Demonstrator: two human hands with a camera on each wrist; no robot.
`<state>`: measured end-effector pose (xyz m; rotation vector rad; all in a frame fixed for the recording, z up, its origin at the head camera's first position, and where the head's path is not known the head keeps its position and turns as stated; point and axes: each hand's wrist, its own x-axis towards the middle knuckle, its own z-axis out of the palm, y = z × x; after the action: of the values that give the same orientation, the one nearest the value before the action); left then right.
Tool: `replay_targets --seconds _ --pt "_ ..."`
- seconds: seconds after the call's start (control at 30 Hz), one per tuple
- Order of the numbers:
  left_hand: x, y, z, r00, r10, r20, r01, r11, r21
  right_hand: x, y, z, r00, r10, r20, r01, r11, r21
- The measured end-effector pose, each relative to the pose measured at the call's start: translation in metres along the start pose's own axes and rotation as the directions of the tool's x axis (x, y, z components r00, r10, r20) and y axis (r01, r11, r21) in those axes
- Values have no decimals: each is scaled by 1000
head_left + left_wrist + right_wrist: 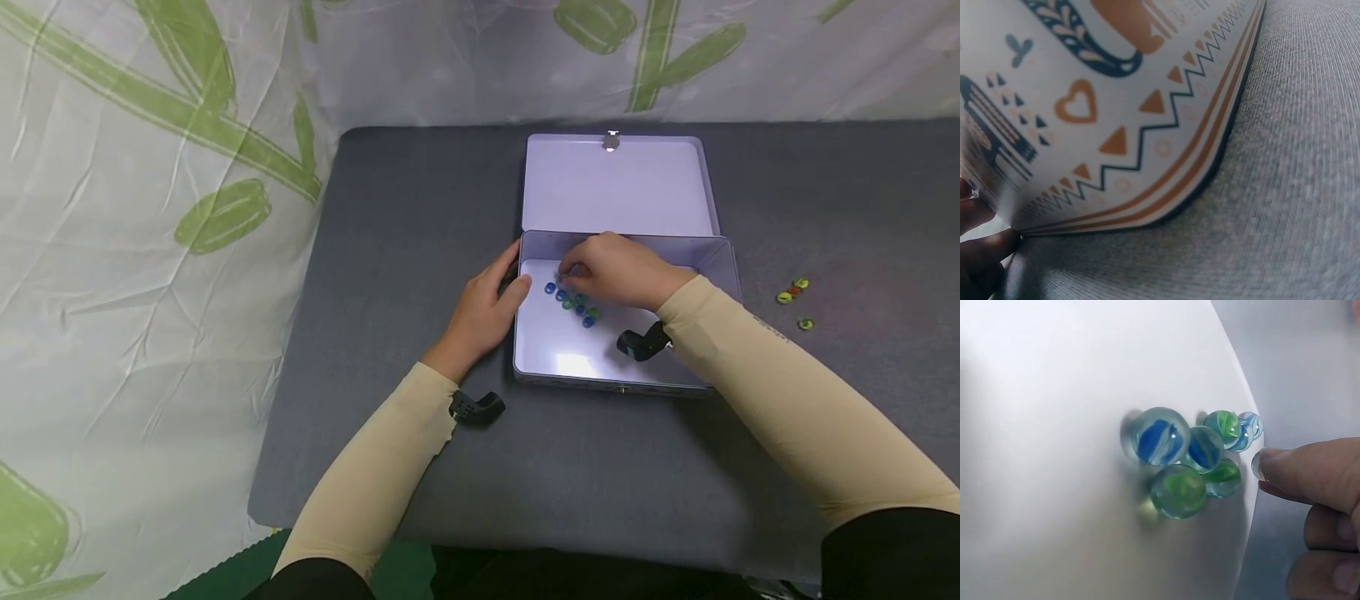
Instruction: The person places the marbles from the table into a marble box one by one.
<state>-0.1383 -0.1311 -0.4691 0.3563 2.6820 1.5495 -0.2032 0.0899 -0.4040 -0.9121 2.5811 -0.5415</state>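
A hinged tin box [551, 354] stands with its lid [618, 187] folded back. Blue marbles [588, 322] and green marbles [1179, 490] lie clustered on its white floor. My right hand [618, 271] reaches inside and pinches a clear marble [1257, 465] between thumb and forefinger, beside the cluster; the other fingers curl under. At the box's left side, my left hand [487, 310] holds the wall, thumb over the rim and fingers along the outside. In the left wrist view its fingers [988, 247] touch the patterned outer wall [1079, 147].
Several yellow-green marbles [806, 324] and a reddish one [795, 292] lie on the grey tabletop [420, 200], right of the box. A metal latch [611, 142] sits on the lid's far edge. Behind and left hangs a white curtain [450, 58] with green leaves.
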Motion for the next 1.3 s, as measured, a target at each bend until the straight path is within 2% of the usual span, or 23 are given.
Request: replay_targets --seconds 0.67,1.3 --pt "2 -1 2 1000 23 -15 -22 999 31 2 6 4 1000 6 9 -5 1000 -27" --pt "2 -3 3 1000 26 -13 -26 1000 9 1 6 5 1000 16 -3 -16 999 -30"
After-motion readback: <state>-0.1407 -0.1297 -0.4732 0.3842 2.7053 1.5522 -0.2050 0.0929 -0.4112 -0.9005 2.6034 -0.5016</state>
